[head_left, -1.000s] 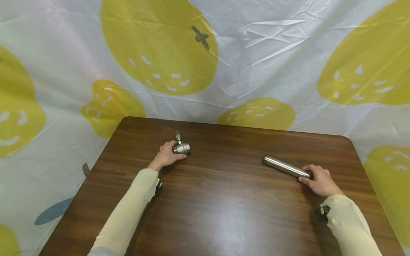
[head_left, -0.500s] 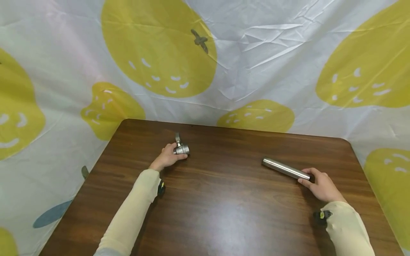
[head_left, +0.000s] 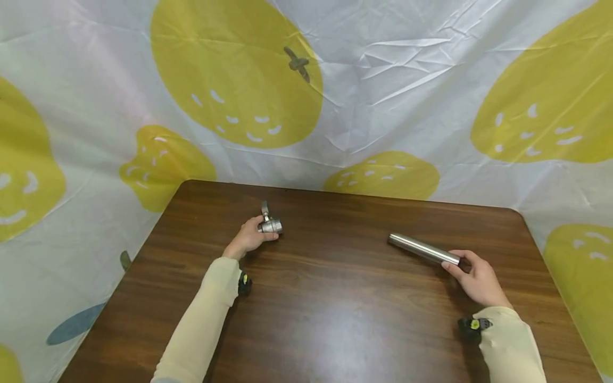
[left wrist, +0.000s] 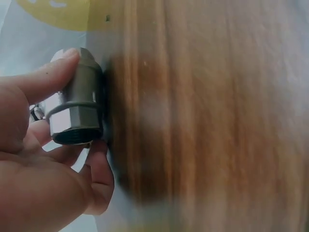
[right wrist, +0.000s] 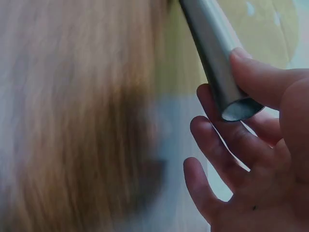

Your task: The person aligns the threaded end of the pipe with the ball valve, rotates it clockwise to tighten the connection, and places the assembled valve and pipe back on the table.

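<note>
Listing by clock, head view: one metal valve (head_left: 271,227), its lever (head_left: 265,208) toward twelve, is gripped from eight o'clock by the left hand (head_left: 246,236). At the valve's three o'clock, one hollow metal tube (head_left: 419,248) is pinched at its four-o'clock end by the right hand (head_left: 480,279). Both are parted by a wide stretch of wood-grain table (head_left: 311,298). Beyond its twelve-o'clock edge, passage is barred by fruit-printed cloth (head_left: 364,106). Each pale sleeve (head_left: 196,319) is fitted with a black device (head_left: 245,283).

Brown wood-grain table (head_left: 330,282) before creased white sheeting (head_left: 383,106) with yellow prints (head_left: 239,74).
</note>
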The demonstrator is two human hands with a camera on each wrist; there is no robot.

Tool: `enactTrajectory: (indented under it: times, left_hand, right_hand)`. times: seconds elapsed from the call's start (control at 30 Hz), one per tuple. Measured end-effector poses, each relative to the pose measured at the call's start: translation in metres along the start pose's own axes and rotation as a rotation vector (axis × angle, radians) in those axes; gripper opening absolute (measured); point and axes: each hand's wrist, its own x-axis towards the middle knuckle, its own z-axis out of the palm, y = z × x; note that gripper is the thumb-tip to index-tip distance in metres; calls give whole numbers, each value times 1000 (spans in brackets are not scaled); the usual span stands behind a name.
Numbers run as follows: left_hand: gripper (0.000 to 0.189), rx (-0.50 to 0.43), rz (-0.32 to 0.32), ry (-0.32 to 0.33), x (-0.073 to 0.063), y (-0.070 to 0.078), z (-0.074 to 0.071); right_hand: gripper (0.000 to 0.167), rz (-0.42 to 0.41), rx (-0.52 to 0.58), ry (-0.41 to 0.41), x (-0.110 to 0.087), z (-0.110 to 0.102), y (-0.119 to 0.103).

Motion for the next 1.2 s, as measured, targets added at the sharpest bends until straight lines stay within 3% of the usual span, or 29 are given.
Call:
enactTrajectory:
  times: [0.23,0.8,1.0,1.2]
  left_hand:
    - [54,-107,27,54,-2,-7,2]
    - [54,-257,128,85,-4,-7,3]
    - [56,-485,191,14,-17,-1,8]
    - [54,-427,276,54,-36,13,7]
  right_hand:
    - [43,95,73,43,-1,10,-6]
    - [38,166,147,179,3,22,-13]
    - [34,207,234,243,5,30,-18]
    - [34,198,309,300,8,34,-31]
